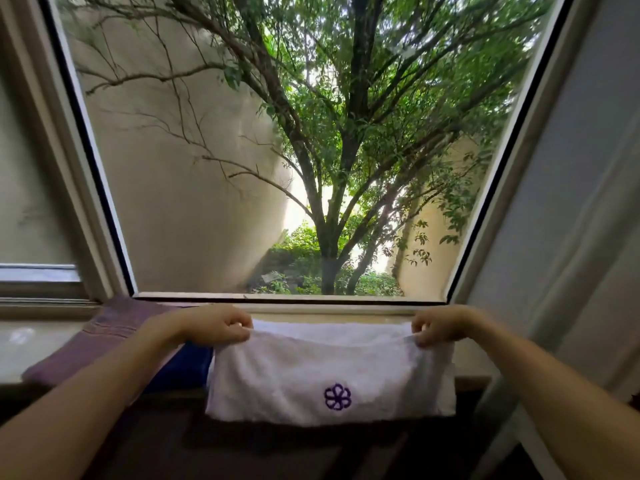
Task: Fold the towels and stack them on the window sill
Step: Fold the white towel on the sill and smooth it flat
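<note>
A white towel (329,372) with a purple flower stitched near its lower edge hangs doubled over in front of the window sill (20,344). My left hand (214,325) pinches its upper left corner and my right hand (440,325) pinches its upper right corner, both held just above the sill. The towel's lower edge drops below the sill's front. A mauve towel (104,337) lies on the sill to the left, partly under my left forearm. A blue towel (187,368) shows beneath it, mostly hidden by my arm and the white towel.
A large window pane (277,150) rises straight behind the sill, with a tree and pale walls outside. A pale curtain (568,237) hangs at the right. A second window frame (41,278) sits at the left. Dark space lies below the sill.
</note>
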`<action>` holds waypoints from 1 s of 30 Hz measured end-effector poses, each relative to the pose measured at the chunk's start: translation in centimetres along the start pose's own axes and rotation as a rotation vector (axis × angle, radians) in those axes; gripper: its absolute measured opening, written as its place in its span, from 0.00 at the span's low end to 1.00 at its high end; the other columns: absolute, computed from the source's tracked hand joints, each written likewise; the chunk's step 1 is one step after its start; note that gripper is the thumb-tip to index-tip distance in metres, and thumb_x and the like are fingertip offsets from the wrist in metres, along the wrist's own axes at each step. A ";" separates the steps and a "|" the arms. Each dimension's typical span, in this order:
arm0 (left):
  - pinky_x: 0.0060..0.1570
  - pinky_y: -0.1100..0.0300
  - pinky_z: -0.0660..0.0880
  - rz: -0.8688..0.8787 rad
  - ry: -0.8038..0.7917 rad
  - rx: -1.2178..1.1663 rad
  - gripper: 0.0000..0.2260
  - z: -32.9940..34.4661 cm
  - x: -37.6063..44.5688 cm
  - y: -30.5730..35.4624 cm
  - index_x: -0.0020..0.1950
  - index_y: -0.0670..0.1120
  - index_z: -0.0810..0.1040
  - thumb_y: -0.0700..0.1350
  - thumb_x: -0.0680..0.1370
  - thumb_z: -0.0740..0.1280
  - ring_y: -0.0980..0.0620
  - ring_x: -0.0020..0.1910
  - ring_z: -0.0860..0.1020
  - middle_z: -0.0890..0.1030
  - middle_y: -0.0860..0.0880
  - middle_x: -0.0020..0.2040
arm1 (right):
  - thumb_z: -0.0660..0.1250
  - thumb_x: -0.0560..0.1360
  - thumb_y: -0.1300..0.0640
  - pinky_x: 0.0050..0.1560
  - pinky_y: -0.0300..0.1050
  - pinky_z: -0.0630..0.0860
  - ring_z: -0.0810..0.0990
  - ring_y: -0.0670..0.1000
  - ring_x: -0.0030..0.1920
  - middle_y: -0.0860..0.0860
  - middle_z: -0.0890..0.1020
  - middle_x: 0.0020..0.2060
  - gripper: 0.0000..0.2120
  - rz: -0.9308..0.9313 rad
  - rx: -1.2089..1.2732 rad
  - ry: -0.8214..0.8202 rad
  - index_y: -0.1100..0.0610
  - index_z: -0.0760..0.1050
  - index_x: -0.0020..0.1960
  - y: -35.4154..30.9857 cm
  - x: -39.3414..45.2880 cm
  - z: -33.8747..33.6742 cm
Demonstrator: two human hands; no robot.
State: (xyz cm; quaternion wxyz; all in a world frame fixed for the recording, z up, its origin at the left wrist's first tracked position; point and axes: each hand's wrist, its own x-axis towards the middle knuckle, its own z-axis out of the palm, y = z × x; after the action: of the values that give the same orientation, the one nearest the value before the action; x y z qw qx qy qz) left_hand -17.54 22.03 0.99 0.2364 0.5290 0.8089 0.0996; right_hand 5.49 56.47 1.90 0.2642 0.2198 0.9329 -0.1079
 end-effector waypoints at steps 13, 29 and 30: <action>0.42 0.57 0.70 -0.073 0.346 -0.146 0.11 2.1 2.4 -3.5 0.37 0.52 0.74 0.53 0.76 0.59 0.58 0.38 0.74 0.76 0.56 0.36 | 0.68 0.75 0.55 0.41 0.39 0.71 0.76 0.47 0.42 0.49 0.79 0.39 0.05 -0.044 0.655 0.539 0.56 0.80 0.44 2.1 1.6 3.4; 0.44 0.63 0.67 -0.023 0.145 0.146 0.13 1.7 2.6 -3.7 0.34 0.58 0.71 0.50 0.79 0.60 0.66 0.35 0.72 0.75 0.60 0.33 | 0.73 0.72 0.56 0.26 0.37 0.60 0.66 0.46 0.29 0.48 0.69 0.27 0.17 0.181 0.683 0.386 0.54 0.67 0.30 1.8 1.8 5.9; 0.43 0.63 0.68 -0.025 0.156 0.134 0.13 1.8 2.6 -3.8 0.34 0.58 0.71 0.51 0.79 0.60 0.66 0.35 0.72 0.76 0.61 0.33 | 0.73 0.71 0.57 0.26 0.37 0.61 0.66 0.46 0.30 0.48 0.70 0.28 0.15 0.187 0.747 0.481 0.55 0.69 0.33 1.5 1.7 6.0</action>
State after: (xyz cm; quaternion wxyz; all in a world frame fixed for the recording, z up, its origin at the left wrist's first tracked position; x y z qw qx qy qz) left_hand -20.64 22.65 -2.87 0.1378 0.5243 0.8362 0.0833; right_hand 7.57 56.45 -4.19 -0.0489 0.4022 0.8411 -0.3583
